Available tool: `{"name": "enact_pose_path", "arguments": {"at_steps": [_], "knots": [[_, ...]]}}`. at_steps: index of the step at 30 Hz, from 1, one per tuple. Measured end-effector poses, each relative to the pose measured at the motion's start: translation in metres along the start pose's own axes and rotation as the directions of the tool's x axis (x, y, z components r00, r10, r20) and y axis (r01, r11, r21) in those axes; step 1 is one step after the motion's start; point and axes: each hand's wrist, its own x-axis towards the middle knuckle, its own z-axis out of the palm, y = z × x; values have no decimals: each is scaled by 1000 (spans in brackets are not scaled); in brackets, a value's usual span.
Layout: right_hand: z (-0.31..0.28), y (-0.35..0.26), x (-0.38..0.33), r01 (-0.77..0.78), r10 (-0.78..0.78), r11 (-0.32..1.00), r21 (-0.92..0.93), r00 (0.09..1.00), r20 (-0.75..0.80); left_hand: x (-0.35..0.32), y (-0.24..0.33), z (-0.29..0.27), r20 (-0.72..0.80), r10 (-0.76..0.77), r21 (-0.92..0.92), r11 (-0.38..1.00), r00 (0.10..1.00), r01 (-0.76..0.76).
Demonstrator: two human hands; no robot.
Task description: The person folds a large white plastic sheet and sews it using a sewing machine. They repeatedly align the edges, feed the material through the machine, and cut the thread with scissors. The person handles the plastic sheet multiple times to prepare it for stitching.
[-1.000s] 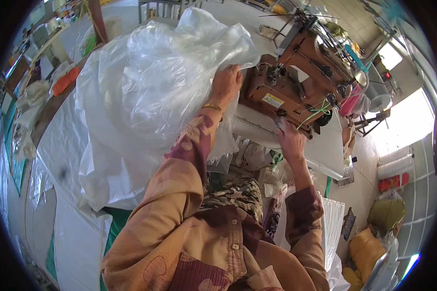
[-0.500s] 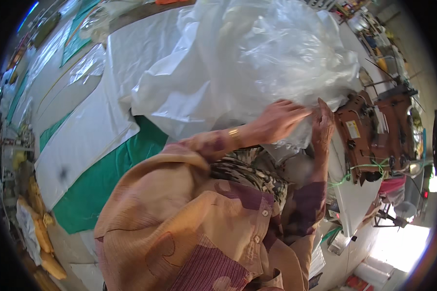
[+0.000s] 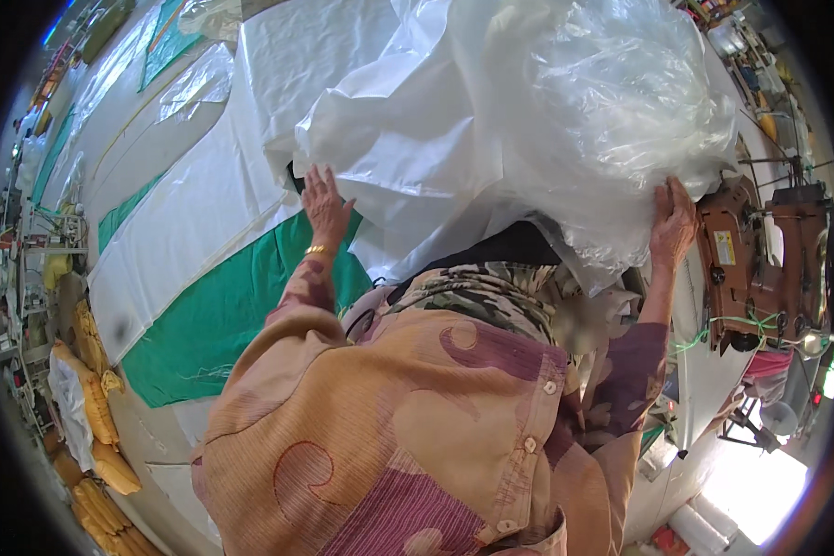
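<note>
Your left grip (image 3: 324,208) has swung away from your right grip (image 3: 674,224) since half a second ago, crossing leftward, while your right grip has stayed by the film's edge, near the sewing machine (image 3: 752,264). You have the left fingers spread apart at the border of a smooth, matte white sheet (image 3: 403,116), holding nothing; whether they press on it, you cannot tell from this view. Your right fingers lie close together at the clear plastic film (image 3: 616,107), a glossy, crinkled heap ahead of you to the right; whether they pinch it, you cannot tell. To your left, green fabric (image 3: 250,310) shows beneath the white sheet. Your sewing machine is brown and boxy, with a yellow-and-white label (image 3: 725,247) too small to read and green string (image 3: 749,322) knotted on it.
</note>
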Motion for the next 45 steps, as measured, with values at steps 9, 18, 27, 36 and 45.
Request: {"name": "enact_pose_path", "arguments": {"at_steps": [9, 18, 27, 36, 45], "knots": [[-2, -15, 5, -56, 56, 998, 11, 998, 1, 50, -4, 22, -22, 220, -260, 941, 975, -218], [79, -46, 54, -658, 516, 590, 469, 753, 408, 36, 171, -177, 353, 705, -785, -135, 615, 605], [47, -305, 94, -550, -584, 62, 833, 657, 477, 39, 243, -247, 58, 899, -905, -137, 434, 403], [-67, -174, 197, -347, -163, -7, 938, 926, 342, 216, 210, -292, -140, -21, -930, -340, 990, -139], [30, -88, 38, -685, -56, 187, 704, 708, 704, 372, 132, -350, -267, -9, -869, -430, 964, -245]]}}
